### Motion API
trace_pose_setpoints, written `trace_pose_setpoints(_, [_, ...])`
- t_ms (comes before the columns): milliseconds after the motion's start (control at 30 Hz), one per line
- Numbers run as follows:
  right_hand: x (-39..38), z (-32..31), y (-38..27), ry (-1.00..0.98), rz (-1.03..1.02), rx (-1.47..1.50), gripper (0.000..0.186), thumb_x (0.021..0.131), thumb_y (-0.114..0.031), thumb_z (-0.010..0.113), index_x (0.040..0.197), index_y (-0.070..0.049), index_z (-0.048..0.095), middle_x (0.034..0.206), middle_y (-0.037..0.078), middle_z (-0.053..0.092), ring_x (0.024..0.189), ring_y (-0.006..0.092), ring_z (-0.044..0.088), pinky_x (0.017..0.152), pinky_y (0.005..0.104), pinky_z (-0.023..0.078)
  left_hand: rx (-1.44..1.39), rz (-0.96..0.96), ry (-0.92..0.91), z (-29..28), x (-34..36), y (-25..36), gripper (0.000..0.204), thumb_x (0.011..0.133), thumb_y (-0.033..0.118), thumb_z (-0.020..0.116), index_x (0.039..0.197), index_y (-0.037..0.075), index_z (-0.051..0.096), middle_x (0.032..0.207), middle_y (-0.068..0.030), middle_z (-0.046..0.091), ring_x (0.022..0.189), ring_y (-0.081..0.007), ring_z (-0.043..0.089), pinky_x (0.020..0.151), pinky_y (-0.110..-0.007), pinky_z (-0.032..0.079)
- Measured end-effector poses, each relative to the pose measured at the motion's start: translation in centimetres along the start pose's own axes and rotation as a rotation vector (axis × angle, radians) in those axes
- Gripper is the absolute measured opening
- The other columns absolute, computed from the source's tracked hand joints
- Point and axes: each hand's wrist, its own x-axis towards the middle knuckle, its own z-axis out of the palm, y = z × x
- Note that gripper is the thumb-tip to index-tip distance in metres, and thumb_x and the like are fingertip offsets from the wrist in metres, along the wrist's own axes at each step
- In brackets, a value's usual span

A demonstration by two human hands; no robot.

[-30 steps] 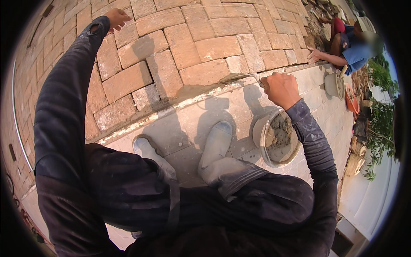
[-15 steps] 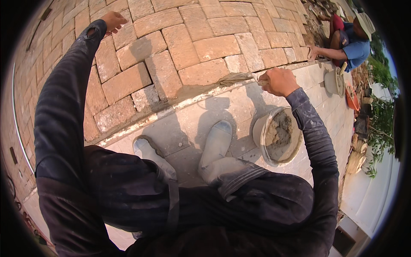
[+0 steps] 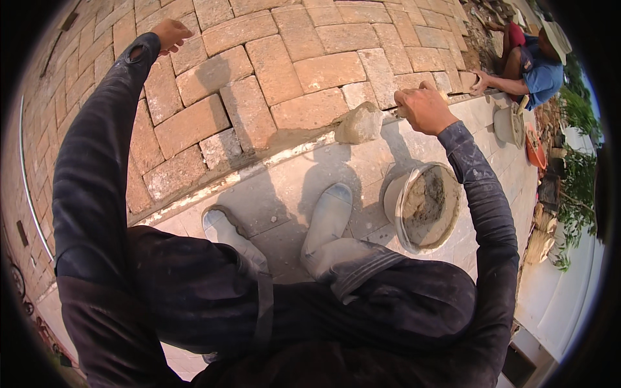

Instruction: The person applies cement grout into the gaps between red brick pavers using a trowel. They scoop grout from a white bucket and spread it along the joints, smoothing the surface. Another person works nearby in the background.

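My right hand [image 3: 425, 108] grips the handle of a trowel [image 3: 359, 123]. Its grey, mortar-smeared blade lies tilted at the seam between the brick pavers [image 3: 309, 108] and the pale tiled strip. Wet mortar [image 3: 294, 137] runs along that paver edge, left of the blade. Below my right hand stands a round bucket [image 3: 392, 205] partly filled with grey mortar [image 3: 424, 205]. My left hand [image 3: 171, 35] is over the pavers at the upper left, fingers loosely bent and apart, holding nothing.
My boots [image 3: 328, 210] stand on the pale tiles [image 3: 369, 223]. At the upper right a co-worker [image 3: 542, 71] in a blue shirt and a hat crouches, hands at the paver edge. Beside them sit another bucket [image 3: 508, 127] and an orange basin [image 3: 535, 150].
The trowel blade has turned from nearly edge-on to showing its broad face. My right hand has shifted slightly up and right, while my left hand has stayed in place.
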Motion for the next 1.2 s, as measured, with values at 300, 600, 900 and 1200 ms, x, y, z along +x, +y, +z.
trace_pose_setpoints(300, [7.6, 1.7, 1.6, 0.058, -0.246, -0.102, 0.027, 0.088, -0.007, 0.059, 0.108, -0.02, 0.071, 0.103, 0.002, 0.069, 0.116, 0.0192, 0.059, 0.114, 0.0505, 0.034, -0.021, -0.177, -0.06, -1.5, -3.0, -4.5, 0.045, 0.098, 0.046, 0.064, 0.125, 0.011, 0.065, 0.098, -0.0023, 0.067, 0.079, -0.013, 0.063, 0.068, -0.033, 0.053])
trace_pose_setpoints(600, [17.0, 6.3, 2.0, 0.209, -0.408, -0.065, 0.02, 0.09, -0.011, 0.058, 0.104, -0.02, 0.069, 0.098, 0.004, 0.064, 0.111, 0.021, 0.061, 0.11, 0.047, 0.037, -0.119, -0.366, -0.015, -3.7, -11.3, -18.2, 0.045, 0.094, 0.049, 0.068, 0.115, 0.009, 0.067, 0.088, -0.0021, 0.063, 0.072, -0.0138, 0.06, 0.059, -0.033, 0.048])
trace_pose_setpoints(900, [22.5, 5.4, 3.0, 0.195, -0.299, -0.132, 0.019, 0.087, -0.01, 0.064, 0.087, -0.023, 0.078, 0.093, 0.0, 0.068, 0.105, 0.0196, 0.064, 0.105, 0.041, 0.04, -0.047, -0.522, 0.015, -4.4, -21.7, -27.5, 0.04, 0.094, 0.042, 0.067, 0.116, 0.008, 0.068, 0.088, -0.0017, 0.065, 0.071, -0.0127, 0.062, 0.055, -0.03, 0.045])
trace_pose_setpoints(1200, [17.4, 1.7, 8.1, 0.061, -0.087, -0.017, 0.021, 0.08, -0.011, 0.068, 0.1, -0.019, 0.073, 0.094, 0.005, 0.07, 0.105, 0.0268, 0.064, 0.103, 0.0467, 0.041, -0.046, -0.435, 0.094, -5.9, -22.6, -27.1, 0.04, 0.095, 0.041, 0.065, 0.117, 0.008, 0.068, 0.088, -0.002, 0.066, 0.071, -0.0118, 0.061, 0.056, -0.029, 0.045])
